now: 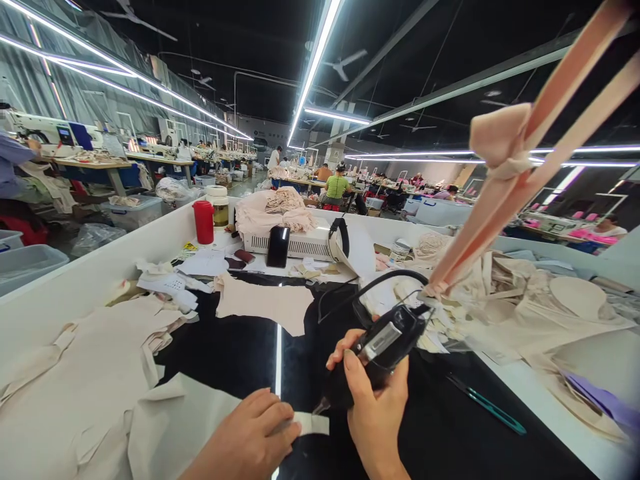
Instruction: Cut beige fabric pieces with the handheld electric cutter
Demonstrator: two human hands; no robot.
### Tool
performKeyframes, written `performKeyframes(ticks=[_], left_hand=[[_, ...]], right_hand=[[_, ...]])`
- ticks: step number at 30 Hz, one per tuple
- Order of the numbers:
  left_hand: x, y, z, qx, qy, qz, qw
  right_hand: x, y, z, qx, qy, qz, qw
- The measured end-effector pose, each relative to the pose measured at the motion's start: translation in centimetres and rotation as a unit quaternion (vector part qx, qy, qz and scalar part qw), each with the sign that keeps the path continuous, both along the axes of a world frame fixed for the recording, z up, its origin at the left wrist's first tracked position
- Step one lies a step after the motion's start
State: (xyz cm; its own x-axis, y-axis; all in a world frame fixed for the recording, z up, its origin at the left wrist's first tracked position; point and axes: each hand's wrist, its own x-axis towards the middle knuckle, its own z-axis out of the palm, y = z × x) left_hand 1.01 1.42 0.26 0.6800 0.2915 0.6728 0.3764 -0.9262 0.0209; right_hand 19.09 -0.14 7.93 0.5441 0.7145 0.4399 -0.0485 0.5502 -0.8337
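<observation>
My right hand [377, 413] is wrapped round a black handheld power tool [380, 350] with a thin metal tip. That tip points down at a small white strip [320, 425] on the black work surface [235, 353] and seems to touch it. My left hand [257, 430] presses the strip's left part with its fingers held together, hiding that end. Left of it lies a pale beige fabric piece [170, 420]. A pink fabric strap [493, 193], knotted, runs from the tool's top up to the right. A shaped fabric panel [267, 300] lies flat further back.
Teal-handled tweezers [493, 407] lie at right. Behind stand a phone [278, 247], a red cup [203, 222] and a white machine box [310, 243] bearing fabric. Beige garments [540, 300] are heaped at right, fabric pieces [75, 380] at left. White walls edge the table.
</observation>
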Motion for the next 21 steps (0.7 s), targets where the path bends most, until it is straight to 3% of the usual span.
performKeyframes(ticks=[11,21], left_hand=[[-0.2,-0.2,0.0,-0.009,-0.002,0.0,1.0],[-0.2,-0.2,0.1,-0.016,-0.012,-0.007,1.0]], right_hand=[[1.3,-0.2,-0.8,0.016,-0.042,-0.008,0.999],[0.3,-1.0,-0.2,0.003,0.023,0.029,0.999]])
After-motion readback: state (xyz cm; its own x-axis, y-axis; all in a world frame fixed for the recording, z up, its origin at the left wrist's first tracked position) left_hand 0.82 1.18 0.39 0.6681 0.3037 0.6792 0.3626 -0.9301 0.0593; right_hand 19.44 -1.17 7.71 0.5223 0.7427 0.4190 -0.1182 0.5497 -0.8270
